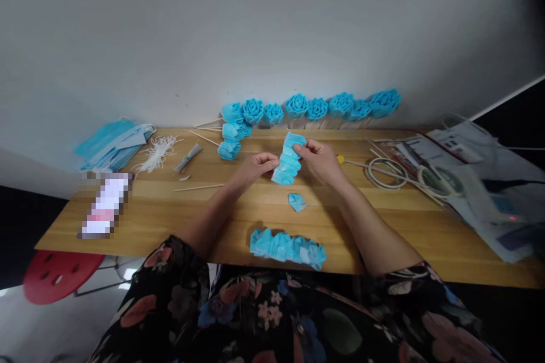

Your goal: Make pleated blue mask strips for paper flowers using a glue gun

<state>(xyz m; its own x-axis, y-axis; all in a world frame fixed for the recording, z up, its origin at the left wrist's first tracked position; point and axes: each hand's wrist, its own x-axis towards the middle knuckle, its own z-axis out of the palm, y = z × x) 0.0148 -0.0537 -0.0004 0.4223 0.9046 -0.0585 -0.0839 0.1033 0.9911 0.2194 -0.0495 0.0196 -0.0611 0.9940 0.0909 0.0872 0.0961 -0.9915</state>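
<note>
Red stool (65, 273), lit phone (105, 207) on tabletop (159, 218), white device (496, 204) with red light (512, 218)

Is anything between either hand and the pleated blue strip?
Nothing visible: the right hand pinches the pleated blue strip near its upper end; the left hand is at its left edge. The folded blue piece lies nearer the body.

Soft, muted light greys the wall (255, 28); the phone (107, 204) is pixelated, the upper right corner black.
</note>
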